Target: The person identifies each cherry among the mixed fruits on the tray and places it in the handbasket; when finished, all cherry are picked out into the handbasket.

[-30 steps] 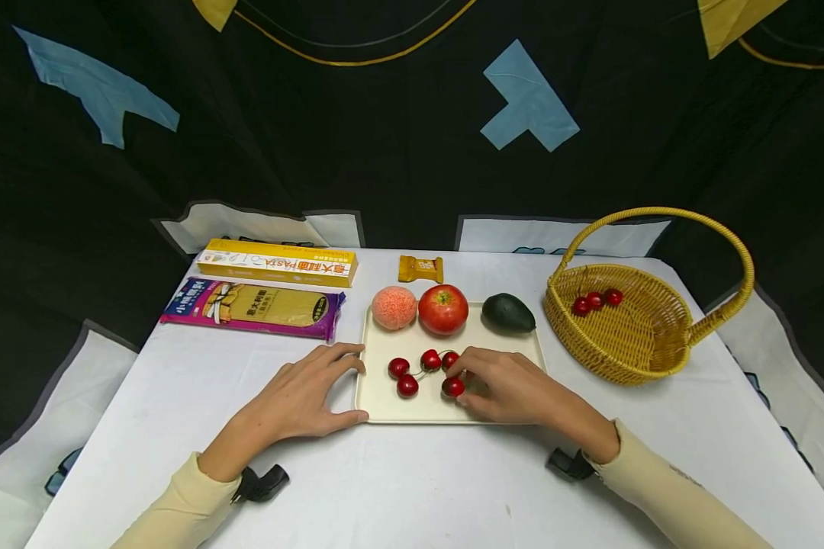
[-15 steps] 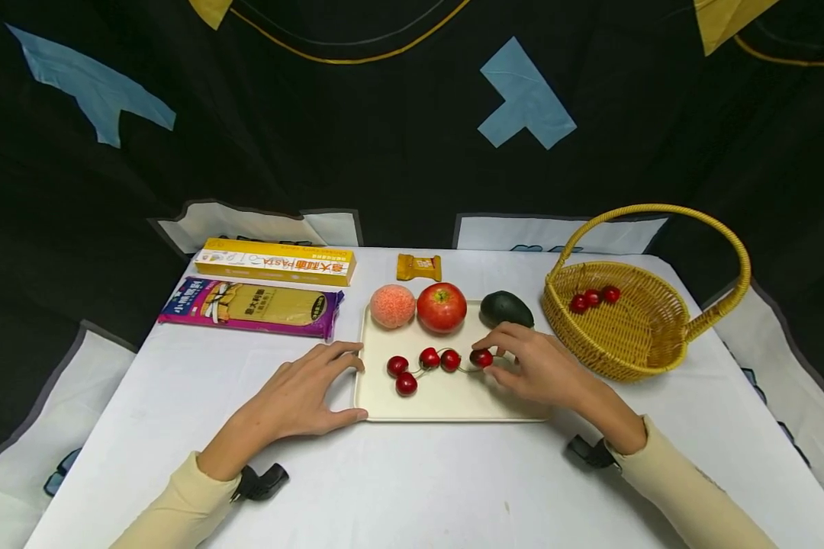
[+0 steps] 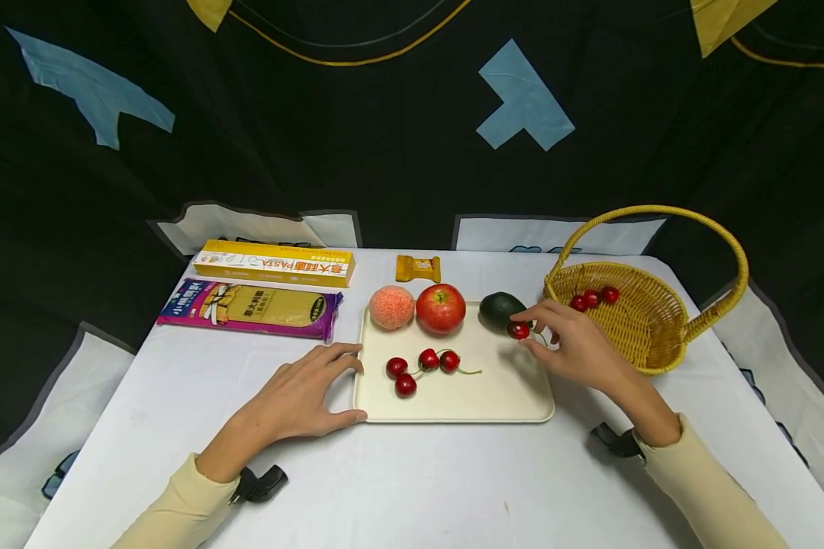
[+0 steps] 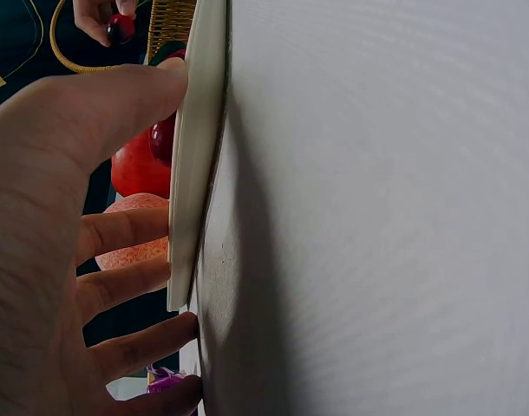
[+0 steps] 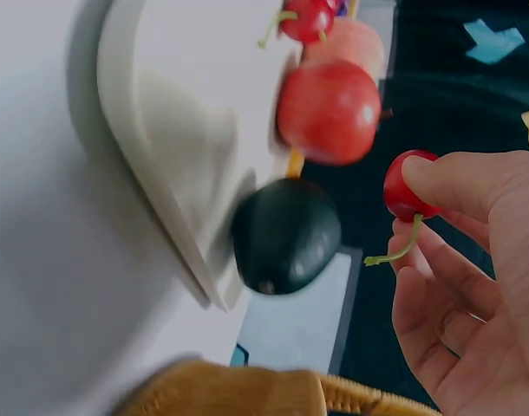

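My right hand [image 3: 580,347] pinches a red cherry [image 3: 518,330] between thumb and fingers, above the right side of the cream tray [image 3: 481,404]. In the right wrist view the cherry's green stem [image 5: 399,253] hangs down. Close by on the tray sits a dark green avocado [image 3: 500,309]. My left hand [image 3: 295,393] rests at the tray's left edge, its fingers spread and its thumb touching the rim. Several cherries [image 3: 406,384] lie mid-tray, with a red apple [image 3: 441,309] and a pinkish, rough-skinned round fruit [image 3: 392,307] behind them.
A yellow wicker basket [image 3: 642,328] with a tall handle stands to the right, with three cherries [image 3: 591,298] inside. At the back left lie a yellow pasta box [image 3: 275,264] and a purple pasta packet [image 3: 250,308]. A small orange-brown wrapped snack [image 3: 418,268] sits behind the tray.
My right hand has taken hold of a cherry at mid-tray, lifted it and carried it right, past the front of the avocado towards the basket. My left hand has stayed in place.
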